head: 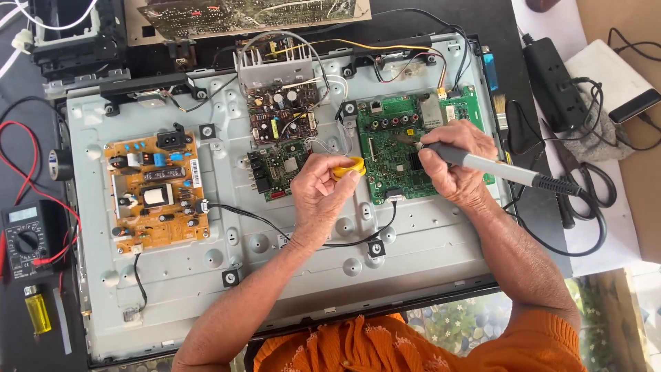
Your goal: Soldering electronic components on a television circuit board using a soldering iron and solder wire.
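Left hand: my left hand (318, 187) is closed around a small yellow reel (349, 167), pinched between thumb and fingertips.
Right hand: my right hand (454, 160) grips a grey soldering iron (492, 164) like a pen, fingers wrapped tight near the front of the barrel.
Iron tip: it points left and down onto the green circuit board (392, 148); I cannot tell whether it touches.
Reel position: just left of the green board's edge, near the iron tip, above the grey metal back panel (206, 275).
Handling, iron: light and stiff, I judge; hot at the tip, so hold only on the grey handle. Its black cable (585, 227) trails right and may drag.
Handling, reel: light, small and smooth; likely to slip, so a pinch on its rim suits.
Handling, board: I judge it fragile, and it looks fixed to the panel.
Nearby: orange power board (155, 189) well left; black meter (26, 238) with red leads on the worktop, far left; small brush (500, 110) right of the green board.
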